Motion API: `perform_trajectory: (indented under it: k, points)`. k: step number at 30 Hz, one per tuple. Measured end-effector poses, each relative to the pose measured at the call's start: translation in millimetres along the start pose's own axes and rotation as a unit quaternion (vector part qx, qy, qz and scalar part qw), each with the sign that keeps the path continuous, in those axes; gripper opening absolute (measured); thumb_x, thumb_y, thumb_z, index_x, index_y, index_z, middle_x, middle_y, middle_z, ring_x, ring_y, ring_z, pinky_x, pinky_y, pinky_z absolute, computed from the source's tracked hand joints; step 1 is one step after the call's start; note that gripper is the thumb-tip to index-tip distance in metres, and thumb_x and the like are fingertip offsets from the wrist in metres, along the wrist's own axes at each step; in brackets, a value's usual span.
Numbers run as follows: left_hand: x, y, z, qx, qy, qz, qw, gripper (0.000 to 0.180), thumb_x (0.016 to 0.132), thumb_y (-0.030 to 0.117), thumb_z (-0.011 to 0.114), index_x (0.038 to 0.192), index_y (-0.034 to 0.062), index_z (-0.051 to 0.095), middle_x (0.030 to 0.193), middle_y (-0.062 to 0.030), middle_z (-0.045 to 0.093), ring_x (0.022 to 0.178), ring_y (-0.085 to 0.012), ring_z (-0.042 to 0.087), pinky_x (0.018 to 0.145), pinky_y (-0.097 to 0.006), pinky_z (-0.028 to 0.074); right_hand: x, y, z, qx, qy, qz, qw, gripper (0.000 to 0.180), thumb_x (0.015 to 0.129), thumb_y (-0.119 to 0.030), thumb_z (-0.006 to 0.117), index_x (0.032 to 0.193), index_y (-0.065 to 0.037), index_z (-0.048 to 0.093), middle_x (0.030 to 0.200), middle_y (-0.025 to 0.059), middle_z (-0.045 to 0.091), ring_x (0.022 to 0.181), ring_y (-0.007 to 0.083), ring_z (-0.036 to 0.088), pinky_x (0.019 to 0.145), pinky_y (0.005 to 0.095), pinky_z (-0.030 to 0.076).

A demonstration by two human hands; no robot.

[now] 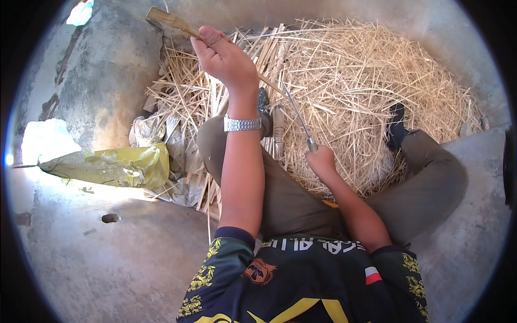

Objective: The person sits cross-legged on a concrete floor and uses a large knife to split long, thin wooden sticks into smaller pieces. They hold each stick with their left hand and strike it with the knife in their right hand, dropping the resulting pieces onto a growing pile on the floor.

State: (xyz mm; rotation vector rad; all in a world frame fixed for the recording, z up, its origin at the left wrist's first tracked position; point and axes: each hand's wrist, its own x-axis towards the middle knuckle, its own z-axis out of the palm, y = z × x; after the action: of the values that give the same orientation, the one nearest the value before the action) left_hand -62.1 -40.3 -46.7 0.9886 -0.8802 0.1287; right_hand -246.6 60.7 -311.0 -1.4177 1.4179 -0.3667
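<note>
**Two-Hand Hold: Pale Strip and Knife**

At far left, a white patch of glare [48,143] is washed out; its surface cannot be made out. Beside it lies a crumpled yellow sheet [148,161], with a round hole [111,218] in the concrete floor [145,258] nearer the body.

The left hand [226,60] is raised and closed around the pale strip [173,20]. The strip's broad end projects to the upper left; its middle is concealed by the hand, and a thin section emerges on the right. A dark shoe [263,101] is partly hidden behind the left forearm.

The right hand [321,162] is gripping the knife [298,114]. The palm and fingers conceal most of the handle. The blade points up and left and crosses the strip's thin section in view; contact cannot be determined. Loose shavings [350,81] extend beyond both hands and partly cover a dark-clad foot [397,129] at right.

Markings: the metal watch [242,124] shows its bracelet, with no dial in view. The shirt [318,288], cut off by the lower edge, bears an orange emblem [260,271], foreshortened white lettering across the chest, and a red-and-white patch [372,275].
</note>
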Motion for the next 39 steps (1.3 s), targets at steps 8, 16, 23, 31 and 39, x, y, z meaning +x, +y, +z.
perform_trajectory:
  k: [8,16,23,31,39]
  points:
    - [-1.4,0.6,6.0,0.104,0.047,0.057,0.992,0.038,0.113,0.033,0.038,0.09,0.0038,0.048,0.071,0.0004,0.048,0.061,-0.0071,0.042,0.056,-0.025,0.037,-6.5,1.3,-5.2,0.007,0.029,-0.052,0.998,0.025,0.083,-0.02,0.067,0.09,0.004,0.069,0.077,0.0222,0.069,0.071,0.04,0.069,0.066,0.0484,0.051]
    - [4.2,-5.2,-1.0,0.163,0.078,0.078,0.98,0.038,0.113,0.029,0.039,0.09,0.0009,0.049,0.071,-0.0039,0.051,0.063,-0.0136,0.047,0.059,-0.032,0.041,-6.1,-4.9,-7.0,0.01,0.048,-0.027,0.998,0.021,0.086,-0.018,0.065,0.089,0.003,0.068,0.077,0.0227,0.068,0.072,0.0388,0.069,0.066,0.0482,0.051]
    - [1.1,-2.9,9.1,0.151,0.09,0.114,0.978,0.038,0.112,0.029,0.041,0.088,-0.0002,0.048,0.07,-0.0048,0.051,0.062,-0.0149,0.045,0.059,-0.033,0.04,-3.9,-4.1,-13.5,-0.024,0.014,0.028,0.999,0.025,0.088,-0.02,0.064,0.095,0.003,0.069,0.087,0.0234,0.071,0.084,0.0371,0.071,0.074,0.0489,0.052]
    - [-3.3,6.3,13.2,0.171,0.053,0.089,0.98,0.039,0.112,0.031,0.039,0.088,0.0017,0.051,0.068,-0.0023,0.049,0.059,-0.0123,0.047,0.055,-0.03,0.039,16.3,34.9,-3.6,-0.038,0.041,0.1,0.993,0.033,0.08,-0.022,0.069,0.094,0.008,0.07,0.078,0.0225,0.07,0.074,0.0346,0.071,0.067,0.0458,0.053]
    - [-6.4,-5.8,17.2,0.11,0.025,0.056,0.992,0.034,0.112,0.031,0.04,0.091,0.0067,0.052,0.067,0.0038,0.043,0.056,-0.0048,0.04,0.05,-0.025,0.032,54.2,100.7,11.7,-0.033,0.013,0.079,0.996,0.026,0.082,-0.016,0.066,0.085,0.01,0.067,0.064,0.0186,0.064,0.049,0.0277,0.064,0.045,0.0421,0.05]
